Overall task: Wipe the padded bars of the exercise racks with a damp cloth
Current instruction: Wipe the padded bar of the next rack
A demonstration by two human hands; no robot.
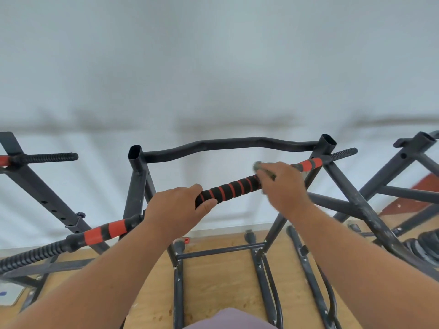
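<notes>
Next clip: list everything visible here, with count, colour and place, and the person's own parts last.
padded bar: one, black with red bands, centre, running left-low to right-high
cloth: one, grey-green, mostly hidden under the right hand on the bar
racks: at least three, dark metal, across the middle
curved bar: one, black, behind the padded bar
wall: white, upper half
floor: light wood, bottom
left hand: grips the padded bar
right hand: holds the cloth against the bar

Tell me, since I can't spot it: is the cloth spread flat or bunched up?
Bunched: the cloth shows only as a grey wad under the right hand on the padded bar.
</notes>
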